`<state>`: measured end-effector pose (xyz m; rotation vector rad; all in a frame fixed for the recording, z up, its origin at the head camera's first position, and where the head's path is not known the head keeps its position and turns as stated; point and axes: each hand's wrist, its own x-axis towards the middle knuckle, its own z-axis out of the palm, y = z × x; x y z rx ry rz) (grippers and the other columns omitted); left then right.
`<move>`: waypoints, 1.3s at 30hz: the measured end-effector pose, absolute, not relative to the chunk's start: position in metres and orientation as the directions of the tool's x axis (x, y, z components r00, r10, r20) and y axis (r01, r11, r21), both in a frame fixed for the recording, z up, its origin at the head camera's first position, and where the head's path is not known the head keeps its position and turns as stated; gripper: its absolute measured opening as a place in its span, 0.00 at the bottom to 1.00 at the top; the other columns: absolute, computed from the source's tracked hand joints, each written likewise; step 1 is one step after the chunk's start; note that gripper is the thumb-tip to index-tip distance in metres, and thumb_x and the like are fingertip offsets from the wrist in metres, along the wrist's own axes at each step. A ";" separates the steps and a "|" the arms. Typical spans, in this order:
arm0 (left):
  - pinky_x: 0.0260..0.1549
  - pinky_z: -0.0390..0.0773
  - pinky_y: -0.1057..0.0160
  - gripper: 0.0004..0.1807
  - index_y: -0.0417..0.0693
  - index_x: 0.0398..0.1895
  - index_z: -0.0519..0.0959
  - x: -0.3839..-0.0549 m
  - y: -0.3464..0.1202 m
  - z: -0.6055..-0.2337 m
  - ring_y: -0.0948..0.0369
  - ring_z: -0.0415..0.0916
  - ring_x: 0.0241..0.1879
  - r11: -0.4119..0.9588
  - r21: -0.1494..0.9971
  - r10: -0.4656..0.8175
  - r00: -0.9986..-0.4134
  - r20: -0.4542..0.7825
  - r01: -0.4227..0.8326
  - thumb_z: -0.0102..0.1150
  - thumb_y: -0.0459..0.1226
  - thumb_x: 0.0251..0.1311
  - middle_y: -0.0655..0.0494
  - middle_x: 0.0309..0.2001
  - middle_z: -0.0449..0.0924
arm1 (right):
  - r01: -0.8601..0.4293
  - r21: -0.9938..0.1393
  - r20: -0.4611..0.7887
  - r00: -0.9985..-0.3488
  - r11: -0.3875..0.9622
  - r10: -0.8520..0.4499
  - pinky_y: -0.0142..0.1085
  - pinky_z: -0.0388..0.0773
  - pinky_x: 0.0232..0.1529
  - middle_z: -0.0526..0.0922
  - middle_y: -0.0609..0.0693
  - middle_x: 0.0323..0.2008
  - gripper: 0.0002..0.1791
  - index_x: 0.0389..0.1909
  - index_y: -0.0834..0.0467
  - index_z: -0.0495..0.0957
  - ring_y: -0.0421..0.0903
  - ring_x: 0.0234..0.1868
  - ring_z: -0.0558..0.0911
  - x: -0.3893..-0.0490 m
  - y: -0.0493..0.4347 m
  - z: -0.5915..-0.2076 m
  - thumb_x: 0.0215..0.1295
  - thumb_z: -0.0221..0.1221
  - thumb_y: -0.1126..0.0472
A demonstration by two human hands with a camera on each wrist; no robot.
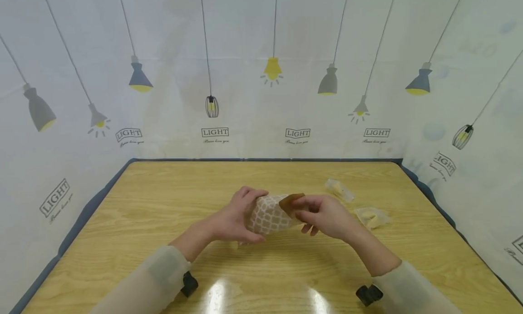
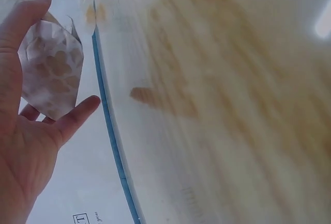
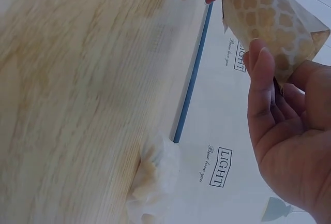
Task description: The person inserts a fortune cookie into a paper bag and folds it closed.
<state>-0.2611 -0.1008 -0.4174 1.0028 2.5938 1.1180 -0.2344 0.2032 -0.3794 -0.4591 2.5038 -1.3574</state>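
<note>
A tan paper bag (image 1: pixel 269 216) with a white lattice pattern is held above the middle of the table. My left hand (image 1: pixel 230 221) grips its left end, thumb along the near side and fingers over the far side. In the left wrist view, the bag (image 2: pixel 54 74) sits between spread thumb and fingers. At the other end, my right hand (image 1: pixel 327 216) pinches a plain brown flap (image 1: pixel 291 203) of the bag. The right wrist view shows the thumb and fingertips of that hand (image 3: pixel 289 131) closed at the bag's corner (image 3: pixel 287 61). The bag's inside is hidden.
Two clear plastic packets with pale yellowish contents lie to the right, one farther back (image 1: pixel 340 190) and one nearer (image 1: pixel 372 218), close beyond my right wrist. The wooden table (image 1: pixel 163 191) meets a lamp-printed backdrop (image 1: pixel 245 78) along a dark blue edge.
</note>
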 end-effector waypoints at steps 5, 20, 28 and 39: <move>0.68 0.78 0.43 0.60 0.57 0.85 0.61 -0.261 -0.104 -0.417 0.52 0.68 0.67 0.458 0.726 0.625 -0.767 0.147 0.512 0.88 0.42 0.50 0.49 0.72 0.66 | -0.139 -0.843 -0.084 -0.919 0.519 -0.384 0.41 0.90 0.36 0.92 0.59 0.53 0.21 0.69 0.62 0.82 0.48 0.35 0.91 -0.235 0.203 -0.379 0.82 0.61 0.60; 0.64 0.80 0.45 0.58 0.57 0.85 0.63 -0.262 -0.112 -0.421 0.52 0.70 0.65 0.481 0.725 0.612 -0.781 0.125 0.493 0.87 0.43 0.52 0.49 0.70 0.67 | -0.196 -0.791 -0.012 -0.942 0.580 -0.334 0.41 0.88 0.42 0.89 0.60 0.56 0.23 0.69 0.58 0.82 0.52 0.46 0.89 -0.245 0.298 -0.377 0.82 0.62 0.51; 0.65 0.79 0.44 0.58 0.57 0.85 0.62 -0.261 -0.113 -0.419 0.52 0.70 0.65 0.492 0.720 0.607 -0.786 0.120 0.490 0.87 0.44 0.52 0.49 0.70 0.67 | -0.164 -0.704 -0.021 -0.968 0.691 -0.252 0.42 0.86 0.54 0.81 0.62 0.71 0.24 0.72 0.58 0.81 0.35 0.60 0.82 -0.254 0.388 -0.396 0.84 0.60 0.50; 0.67 0.79 0.43 0.58 0.57 0.85 0.62 -0.261 -0.114 -0.417 0.51 0.70 0.66 0.492 0.716 0.605 -0.786 0.128 0.496 0.86 0.45 0.53 0.48 0.72 0.67 | -0.171 -0.644 -0.158 -0.924 0.746 -0.348 0.45 0.85 0.57 0.74 0.63 0.78 0.24 0.72 0.51 0.83 0.74 0.79 0.67 -0.257 0.415 -0.415 0.81 0.64 0.49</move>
